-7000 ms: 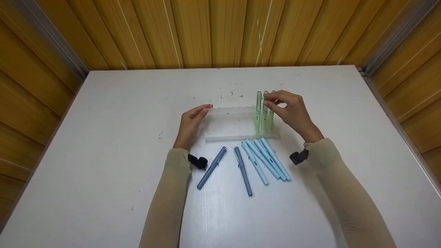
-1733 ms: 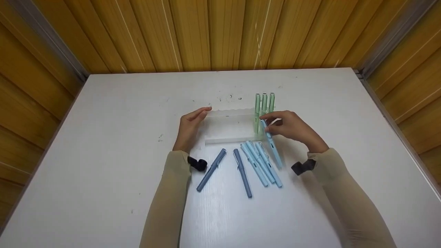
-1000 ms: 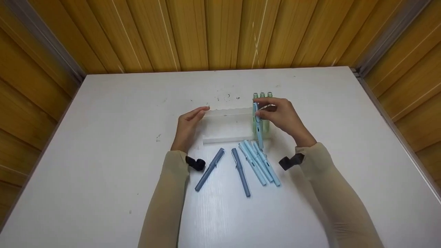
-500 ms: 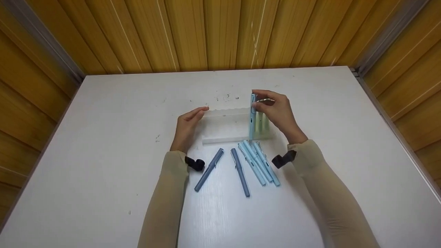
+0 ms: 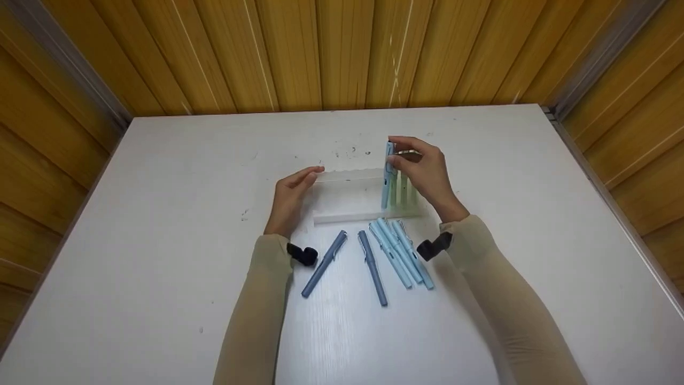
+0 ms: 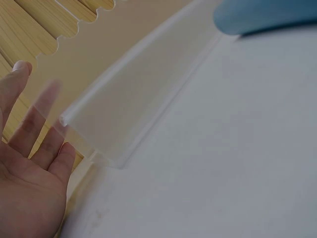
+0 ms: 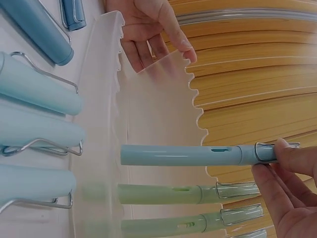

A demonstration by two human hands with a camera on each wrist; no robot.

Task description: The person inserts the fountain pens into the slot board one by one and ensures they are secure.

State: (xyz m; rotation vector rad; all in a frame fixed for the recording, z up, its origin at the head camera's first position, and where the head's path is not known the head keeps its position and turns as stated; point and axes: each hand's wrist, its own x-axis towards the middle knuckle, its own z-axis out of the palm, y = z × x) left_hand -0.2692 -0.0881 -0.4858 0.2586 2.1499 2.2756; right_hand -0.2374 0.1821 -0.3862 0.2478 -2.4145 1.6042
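My right hand [image 5: 425, 166] pinches a capped light blue pen [image 7: 183, 155] near its clip. The pen stands nearly upright at the translucent rack [image 5: 347, 195], just left of the green pens [image 7: 158, 194]. Three green pens stand at the rack's right end, partly hidden by the hand in the head view. Whether the blue pen's lower end rests on the rack I cannot tell. At the rack's left end is my left hand [image 5: 293, 195]. Its extended fingers [image 6: 47, 99] lie behind the clear panel and touch it, with the thumb near the panel's edge.
Three light blue pens [image 5: 398, 254] lie close together in front of the rack. Two dark blue pens, one slanted [image 5: 324, 263] and one straighter [image 5: 373, 267], lie left of them. The white table [image 5: 187, 214] ends at a wood-slat wall [image 5: 299, 59].
Three green pens stand released in the rack. My right hand has picked a light blue pen off the table, turned it upright and moved it left beside them. The left hand has stayed put.
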